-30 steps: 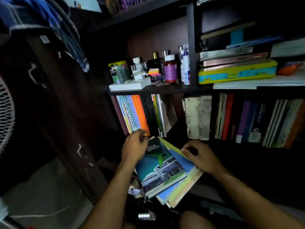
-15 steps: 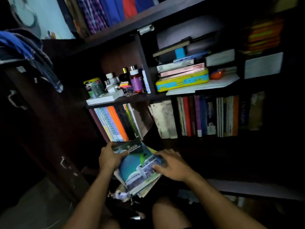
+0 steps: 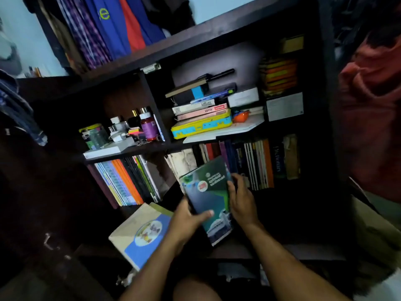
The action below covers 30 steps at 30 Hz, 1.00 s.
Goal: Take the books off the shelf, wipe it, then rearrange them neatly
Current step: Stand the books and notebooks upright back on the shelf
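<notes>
Holding: green book (image 3: 208, 198), upright and tilted, in front of the lower shelf's right bay (image 3: 256, 166).
Left hand: left hand (image 3: 186, 220) grips the book's lower left edge, thumb across the cover.
Right hand: right hand (image 3: 240, 200) grips the right edge, fingers curled behind it.
Change: a second ago both hands held a fanned stack low down; now only the green book is raised, and a blue-and-cream book (image 3: 141, 233) lies flat below the left bay.
Meaning: probably the green book has been separated from the stack and is going back among the upright spines; whether the shelf has been wiped I cannot tell.
Left bay: thin books (image 3: 123, 181) lean to one side, not yet neat.
Upper shelf: bottles (image 3: 148, 127), a yellow case (image 3: 201, 127) under stacked boxes.
Above: hanging clothes (image 3: 104, 27).
</notes>
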Tool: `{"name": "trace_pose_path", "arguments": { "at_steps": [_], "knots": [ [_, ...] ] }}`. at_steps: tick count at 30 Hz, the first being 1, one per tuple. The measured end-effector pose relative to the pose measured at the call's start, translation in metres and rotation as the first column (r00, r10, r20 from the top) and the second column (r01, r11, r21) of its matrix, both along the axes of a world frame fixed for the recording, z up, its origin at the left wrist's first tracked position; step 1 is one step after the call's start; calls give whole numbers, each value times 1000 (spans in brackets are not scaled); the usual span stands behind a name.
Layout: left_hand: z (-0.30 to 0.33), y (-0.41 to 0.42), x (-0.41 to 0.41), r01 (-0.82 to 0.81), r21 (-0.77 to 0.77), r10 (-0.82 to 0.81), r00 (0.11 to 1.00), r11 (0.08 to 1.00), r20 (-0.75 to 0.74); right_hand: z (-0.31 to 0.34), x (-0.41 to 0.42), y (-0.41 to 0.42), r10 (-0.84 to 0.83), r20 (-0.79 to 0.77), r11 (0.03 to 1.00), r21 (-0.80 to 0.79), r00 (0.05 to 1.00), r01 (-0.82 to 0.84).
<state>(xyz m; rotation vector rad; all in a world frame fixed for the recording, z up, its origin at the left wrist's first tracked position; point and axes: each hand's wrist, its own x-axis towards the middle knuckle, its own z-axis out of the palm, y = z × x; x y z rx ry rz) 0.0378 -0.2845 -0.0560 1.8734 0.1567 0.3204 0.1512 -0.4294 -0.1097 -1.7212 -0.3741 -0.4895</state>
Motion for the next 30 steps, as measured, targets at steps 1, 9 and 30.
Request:
{"name": "trace_pose_path", "arguments": {
  "at_steps": [1,9,30],
  "knots": [
    [-16,-8,-1,45,40,-43,998,998,-36,-1,6,-7,-17,9,1000,-16,1000,17],
    [-64,-24,13,-283,523,314,949,804,30,-9,22,-8,126,-128,955,-254,984,-156],
    [-77,-15,36,-296,565,354,935,770,7,-15,54,10,363,-289,932,111,886,-346]
  ]
}}
